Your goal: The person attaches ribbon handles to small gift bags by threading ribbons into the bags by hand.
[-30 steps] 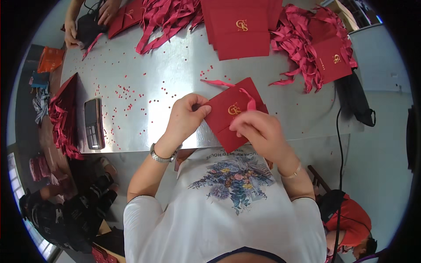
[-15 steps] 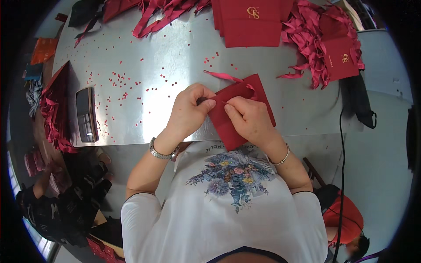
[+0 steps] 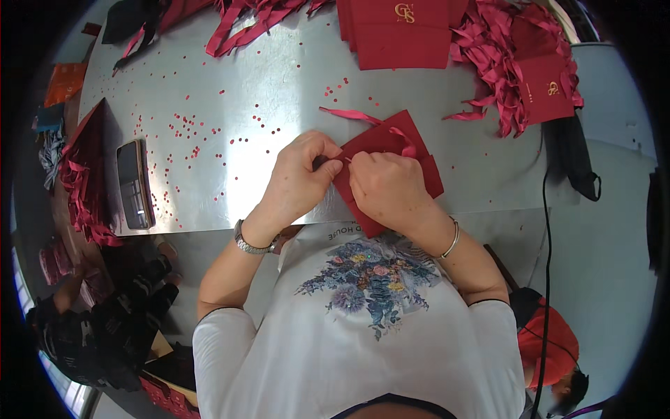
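Lettering | stacked red pouch (image 3: 401, 49): gold letter monogram (image 3: 404, 12) | separate red pouch at right (image 3: 548, 107): gold monogram (image 3: 553, 89), nearby line too small to read | white shirt (image 3: 363, 363): dark capitals (image 3: 342, 231), upside down, partly hidden

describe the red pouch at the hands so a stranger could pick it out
At the near edge of the silver metal table, find the left hand and right hand. The flat red pouch lies askew, partly covered by the right hand. Unlike the red stack and ribbon heap beyond, it is being handled, a pink ribbon trailing past its upper-left edge.
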The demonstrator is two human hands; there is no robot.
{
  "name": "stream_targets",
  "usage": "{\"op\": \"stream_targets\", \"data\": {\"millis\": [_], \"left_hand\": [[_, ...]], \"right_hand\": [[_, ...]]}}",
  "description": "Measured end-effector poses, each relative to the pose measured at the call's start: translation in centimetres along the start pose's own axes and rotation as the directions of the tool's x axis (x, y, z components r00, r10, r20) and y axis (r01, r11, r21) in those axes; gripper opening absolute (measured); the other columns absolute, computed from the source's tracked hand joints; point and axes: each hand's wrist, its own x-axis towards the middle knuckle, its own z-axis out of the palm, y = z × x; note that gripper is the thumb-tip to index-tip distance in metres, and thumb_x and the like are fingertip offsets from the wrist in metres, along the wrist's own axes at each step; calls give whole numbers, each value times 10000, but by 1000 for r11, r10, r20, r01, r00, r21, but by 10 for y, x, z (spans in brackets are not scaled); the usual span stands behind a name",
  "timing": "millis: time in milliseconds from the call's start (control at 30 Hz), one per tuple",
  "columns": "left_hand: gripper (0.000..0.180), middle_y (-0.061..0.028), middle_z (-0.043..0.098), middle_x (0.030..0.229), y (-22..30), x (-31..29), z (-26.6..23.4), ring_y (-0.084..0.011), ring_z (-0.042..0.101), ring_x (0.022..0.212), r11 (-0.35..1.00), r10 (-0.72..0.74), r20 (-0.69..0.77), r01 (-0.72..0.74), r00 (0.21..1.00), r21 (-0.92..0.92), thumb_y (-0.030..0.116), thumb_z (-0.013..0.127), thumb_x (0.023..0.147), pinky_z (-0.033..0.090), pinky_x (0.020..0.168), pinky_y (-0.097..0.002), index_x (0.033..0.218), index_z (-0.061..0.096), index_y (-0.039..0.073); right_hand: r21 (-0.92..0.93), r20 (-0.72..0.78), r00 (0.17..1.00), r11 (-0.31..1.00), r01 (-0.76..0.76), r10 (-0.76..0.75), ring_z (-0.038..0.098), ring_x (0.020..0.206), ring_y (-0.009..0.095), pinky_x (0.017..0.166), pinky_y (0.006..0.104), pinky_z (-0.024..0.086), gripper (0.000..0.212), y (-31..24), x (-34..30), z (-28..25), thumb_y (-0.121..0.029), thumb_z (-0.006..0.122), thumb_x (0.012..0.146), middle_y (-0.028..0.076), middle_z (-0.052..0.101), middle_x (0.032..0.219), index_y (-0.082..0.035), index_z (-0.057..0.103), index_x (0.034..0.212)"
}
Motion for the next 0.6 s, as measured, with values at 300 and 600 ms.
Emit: {"op": "stream_targets", "data": {"millis": [300,600], "left_hand": [[147,-144,620,905,-6,-2,0,-292,623,826,995,102,0,-102,995,11,-66,685,758,507,718,-345,879,606,-41],[142,-112,622,958,-7,-5,-2,-216,633,817,995,80,12,-80,997,-54,-66,684,784,519,705,-293,913,629,-46]], "right_hand": [[262,218,967,946,-189,132,654,629,374,572,490,521,192,8,22,-2,-185,574,813,191,655,688,-23,631,726],[394,359,901,836,-382,242,678,628,348,590,470,540,164,5,24,-12,-165,587,807,187,659,672,-14,635,762]]}}
